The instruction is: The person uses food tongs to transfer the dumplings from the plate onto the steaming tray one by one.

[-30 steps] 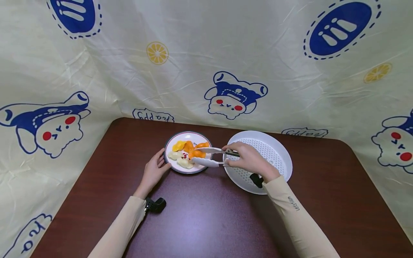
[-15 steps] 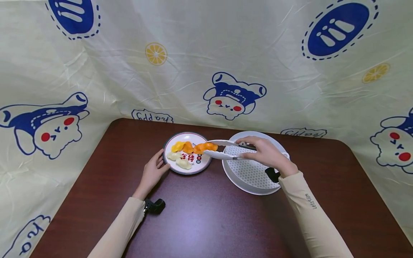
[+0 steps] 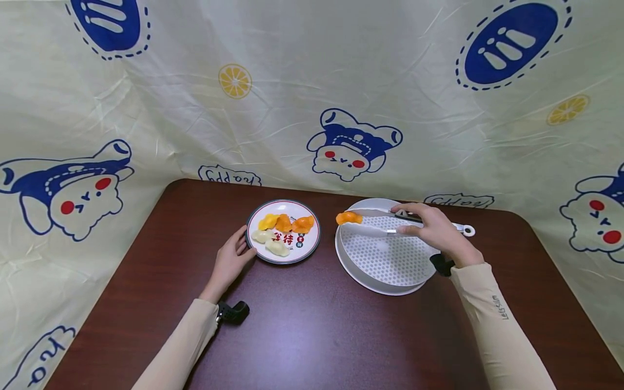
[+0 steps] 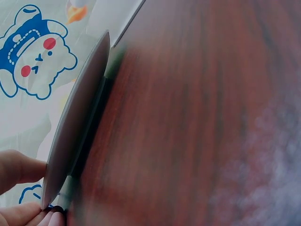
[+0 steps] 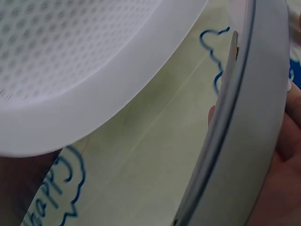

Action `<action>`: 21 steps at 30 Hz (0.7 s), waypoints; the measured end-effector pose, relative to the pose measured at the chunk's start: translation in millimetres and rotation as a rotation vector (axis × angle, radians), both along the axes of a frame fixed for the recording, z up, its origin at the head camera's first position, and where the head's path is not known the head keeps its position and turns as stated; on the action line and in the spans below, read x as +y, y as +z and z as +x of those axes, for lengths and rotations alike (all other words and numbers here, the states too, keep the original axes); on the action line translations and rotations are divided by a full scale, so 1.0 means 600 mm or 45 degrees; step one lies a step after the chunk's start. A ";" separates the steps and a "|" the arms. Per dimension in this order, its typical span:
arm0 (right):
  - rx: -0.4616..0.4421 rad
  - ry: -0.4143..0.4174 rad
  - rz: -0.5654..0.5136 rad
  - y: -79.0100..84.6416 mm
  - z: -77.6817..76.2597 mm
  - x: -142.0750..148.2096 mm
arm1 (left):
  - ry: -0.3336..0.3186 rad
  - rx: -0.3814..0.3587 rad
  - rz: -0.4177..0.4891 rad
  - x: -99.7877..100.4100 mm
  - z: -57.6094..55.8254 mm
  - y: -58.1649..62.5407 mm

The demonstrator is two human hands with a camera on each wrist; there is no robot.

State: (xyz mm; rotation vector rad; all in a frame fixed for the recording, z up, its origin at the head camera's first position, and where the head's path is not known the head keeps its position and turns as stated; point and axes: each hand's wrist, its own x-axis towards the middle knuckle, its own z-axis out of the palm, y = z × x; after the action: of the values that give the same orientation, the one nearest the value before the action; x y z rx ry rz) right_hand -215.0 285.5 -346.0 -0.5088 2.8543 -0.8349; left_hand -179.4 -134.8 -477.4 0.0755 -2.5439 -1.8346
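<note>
At the left, my left hand [image 3: 231, 264] holds the rim of a white round plate [image 3: 285, 206] with a dark edge. In the left wrist view, thumb and fingers pinch the tilted-looking plate edge [image 4: 75, 127]. Yellow [image 3: 268, 221], orange [image 3: 303, 224] and whitish [image 3: 277, 247] dumplings lie on the plate. My right hand [image 3: 434, 230] grips white-tipped tongs [image 3: 370, 231] by their middle. An orange dumpling [image 3: 349, 218] is between the tips, over the left rim of a white perforated steamer tray [image 3: 385, 260]. In the right wrist view, the tongs' arm [image 5: 244, 141] partly hides the hand.
The plate and the steamer tray stand side by side near the far edge of a dark brown table [image 3: 292, 336]. A printed curtain [image 3: 273, 130] hangs behind that edge. Black wrist cameras [image 3: 235, 312] are strapped on both wrists.
The tongs have moved right from the plate to above the steamer tray, lifting an orange dumpling off the plate. My left hand stays at the plate rim.
</note>
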 end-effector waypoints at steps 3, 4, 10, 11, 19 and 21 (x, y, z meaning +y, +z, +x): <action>-0.048 -0.069 0.029 0.002 0.000 0.015 | -0.003 -0.001 -0.001 0.000 0.001 0.002; -0.054 -0.085 0.042 0.002 -0.001 0.020 | -0.004 -0.001 -0.002 0.000 0.002 0.003; -0.054 -0.129 0.100 -0.007 -0.004 0.051 | -0.002 0.013 0.005 0.001 0.002 0.005; -0.051 -0.133 0.106 -0.010 -0.004 0.056 | 0.000 0.016 0.007 0.001 0.002 0.004; -0.002 -0.148 0.173 -0.024 -0.009 0.087 | -0.007 0.023 0.005 0.002 0.004 0.006; -0.005 -0.151 0.182 -0.028 -0.011 0.094 | -0.006 0.020 0.009 0.002 0.004 0.006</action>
State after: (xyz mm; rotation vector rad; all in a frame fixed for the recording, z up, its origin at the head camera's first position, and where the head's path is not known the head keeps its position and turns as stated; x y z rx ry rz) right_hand -221.9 342.1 -362.6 -0.3236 2.9362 -0.6412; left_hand -177.0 -133.4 -473.6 0.0552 -2.5293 -1.8384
